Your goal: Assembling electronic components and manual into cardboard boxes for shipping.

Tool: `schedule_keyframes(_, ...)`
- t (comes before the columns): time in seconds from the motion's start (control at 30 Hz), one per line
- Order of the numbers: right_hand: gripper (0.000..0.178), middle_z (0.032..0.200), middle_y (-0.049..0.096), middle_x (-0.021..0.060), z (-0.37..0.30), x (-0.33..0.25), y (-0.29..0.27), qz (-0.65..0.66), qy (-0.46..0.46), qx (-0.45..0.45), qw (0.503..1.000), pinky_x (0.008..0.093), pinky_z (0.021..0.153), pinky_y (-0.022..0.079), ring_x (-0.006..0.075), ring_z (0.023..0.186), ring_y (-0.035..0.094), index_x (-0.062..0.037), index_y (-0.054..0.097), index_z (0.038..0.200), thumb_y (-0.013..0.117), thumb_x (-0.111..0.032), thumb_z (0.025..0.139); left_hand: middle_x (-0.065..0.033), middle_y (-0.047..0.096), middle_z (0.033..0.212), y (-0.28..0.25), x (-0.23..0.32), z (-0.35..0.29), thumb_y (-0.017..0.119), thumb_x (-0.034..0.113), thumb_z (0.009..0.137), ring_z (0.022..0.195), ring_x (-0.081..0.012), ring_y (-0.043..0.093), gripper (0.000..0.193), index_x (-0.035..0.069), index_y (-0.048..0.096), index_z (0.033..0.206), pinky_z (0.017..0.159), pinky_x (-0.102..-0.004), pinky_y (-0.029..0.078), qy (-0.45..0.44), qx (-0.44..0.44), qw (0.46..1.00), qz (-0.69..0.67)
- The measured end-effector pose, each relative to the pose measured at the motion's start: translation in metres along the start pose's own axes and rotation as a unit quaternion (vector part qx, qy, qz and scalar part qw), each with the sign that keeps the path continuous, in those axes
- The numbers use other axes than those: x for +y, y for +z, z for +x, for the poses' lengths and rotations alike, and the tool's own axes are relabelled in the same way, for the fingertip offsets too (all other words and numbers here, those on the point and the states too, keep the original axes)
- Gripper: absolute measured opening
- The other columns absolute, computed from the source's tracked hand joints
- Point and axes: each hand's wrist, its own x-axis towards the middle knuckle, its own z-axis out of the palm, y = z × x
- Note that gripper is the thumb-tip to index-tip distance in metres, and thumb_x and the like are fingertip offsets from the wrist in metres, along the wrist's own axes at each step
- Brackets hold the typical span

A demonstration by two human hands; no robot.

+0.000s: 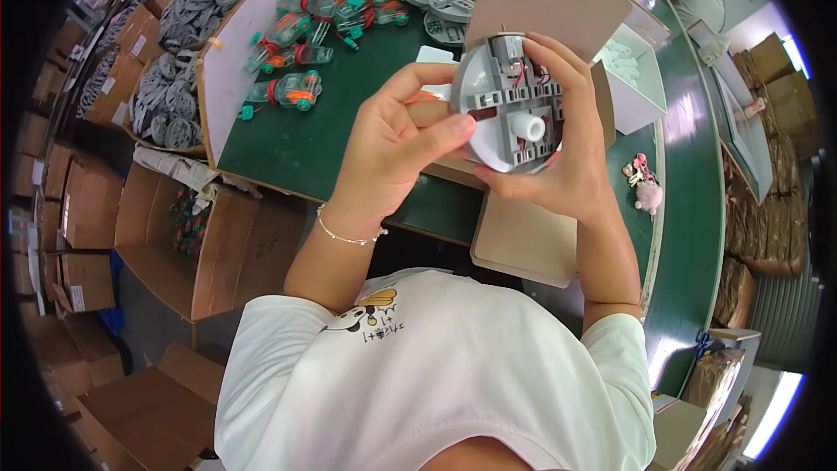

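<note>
A round grey plastic housing (476, 87) is held up in front of me between both hands, above the near side of the green work table (375, 122). Its inner side shows a small silver motor (506, 51) with thin red wires, rows of slots and a white cylindrical post (528, 126). My left hand (384, 135) pinches its left edge, thumb on the front. Around the right edge curls my right hand (575, 131), fingers at the top and thumb underneath. Behind my left fingers an orange and white item is partly hidden.
Clear-and-green plastic toys (318, 4) with red cords lie at the back left, beside several grey round parts (453, 4). A cardboard box (540, 0) stands behind my hands. To the right are a white box (641, 87) and a pink plush charm (647, 196). Cardboard boxes (174, 235) crowd the left.
</note>
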Motion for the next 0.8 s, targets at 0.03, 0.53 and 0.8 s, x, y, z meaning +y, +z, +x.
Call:
schedule_keyframes(0.03,0.099,0.133,0.052,0.0204,-0.001,0.005,0.004,0.004,0.022,-0.006,1.0,0.0382,0.103,0.044,0.0305,0.122,0.054,-0.0017,0.044,0.14,0.091,-0.026,0.057,-0.0152,0.071,0.106,-0.009,0.001,0.0,0.068,0.003,0.089,0.093,-0.0146,0.068,0.039,-0.001,0.052,0.123,0.082,-0.0292,0.057,0.05,0.048,0.994,0.084)
schedule_keyframes(0.53,0.097,0.139,0.045,0.0243,-0.017,0.074,0.036,-0.06,0.323,-0.177,0.928,0.0416,0.105,0.043,0.0346,0.128,0.049,0.0003,0.037,0.147,0.082,-0.046,0.075,-0.0175,0.064,0.115,-0.23,0.06,-0.034,0.067,0.002,0.086,0.106,-0.0371,0.062,0.037,0.004,0.057,0.121,0.093,-0.0391,0.049,0.073,0.115,0.543,0.829)
schedule_keyframes(0.8,0.062,0.134,0.05,0.0216,-0.019,0.031,-0.018,-0.174,0.051,0.204,0.962,0.0463,0.101,0.044,0.0365,0.125,0.05,-0.0059,0.052,0.134,0.078,-0.029,0.084,-0.011,0.066,0.105,-0.125,0.059,-0.048,0.076,-0.001,0.083,0.091,-0.0183,0.064,0.027,-0.002,0.064,0.108,0.077,-0.0286,0.052,0.244,0.304,0.761,0.518)
